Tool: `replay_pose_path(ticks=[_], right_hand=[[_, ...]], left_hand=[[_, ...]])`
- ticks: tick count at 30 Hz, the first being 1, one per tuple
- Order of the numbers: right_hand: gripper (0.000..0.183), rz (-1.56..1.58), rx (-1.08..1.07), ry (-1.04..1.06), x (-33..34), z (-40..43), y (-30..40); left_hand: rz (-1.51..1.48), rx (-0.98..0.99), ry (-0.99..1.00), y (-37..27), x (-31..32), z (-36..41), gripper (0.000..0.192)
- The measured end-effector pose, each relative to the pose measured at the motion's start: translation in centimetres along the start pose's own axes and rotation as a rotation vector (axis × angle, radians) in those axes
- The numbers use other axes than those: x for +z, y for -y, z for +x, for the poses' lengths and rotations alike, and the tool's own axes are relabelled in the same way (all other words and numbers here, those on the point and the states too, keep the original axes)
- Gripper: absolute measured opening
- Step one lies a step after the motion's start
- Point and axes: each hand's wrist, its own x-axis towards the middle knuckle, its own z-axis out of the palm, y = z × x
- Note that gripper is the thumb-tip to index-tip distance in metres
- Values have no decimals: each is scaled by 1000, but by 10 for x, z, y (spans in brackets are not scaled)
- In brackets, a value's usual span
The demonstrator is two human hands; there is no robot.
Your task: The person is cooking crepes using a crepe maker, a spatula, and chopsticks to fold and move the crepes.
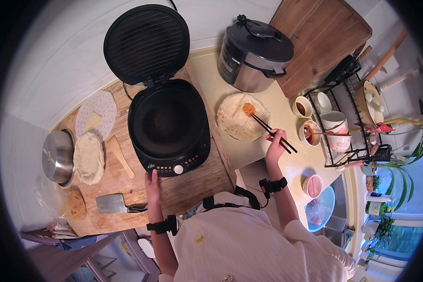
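My right hand (276,140) holds a pair of dark chopsticks (264,125). Their tips touch a dab of orange-brown sauce (249,109) on a round cooked flatbread (238,125), which lies on the cream counter. My left hand (153,185) rests at the front left corner of a black electric baking pan (165,120), below its control panel; whether the fingers grip the edge is hidden. The pan's ridged lid (146,44) stands raised, and no food shows on the dark cooking plate.
Left of the pan lie raw dough (89,158), a wooden spatula (121,157), a cleaver (111,203), a steel bowl (58,157) and perforated paper (102,109). An electric pressure cooker (255,53) stands behind the flatbread. Sauce bowls (302,107) sit beside a black dish rack (345,158).
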Motion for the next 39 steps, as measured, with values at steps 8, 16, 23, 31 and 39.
replay_pose_path(ticks=[8, 16, 23, 31, 39], right_hand=[[30, -69, 13, 53, 12, 2, -1], [27, -27, 31, 242, 57, -24, 35], [28, 13, 48, 242, 67, -19, 20], [28, 141, 314, 172, 56, -5, 0], [31, 144, 348, 99, 47, 0, 4]], left_hand=[[-5, -11, -4, -1, -2, 1, 33], [30, 56, -11, 4, -3, 3, 34], [4, -4, -13, 1, 0, 1, 35], [-4, -8, -7, -4, 3, -3, 34], [5, 49, -40, 2, 5, 1, 28]])
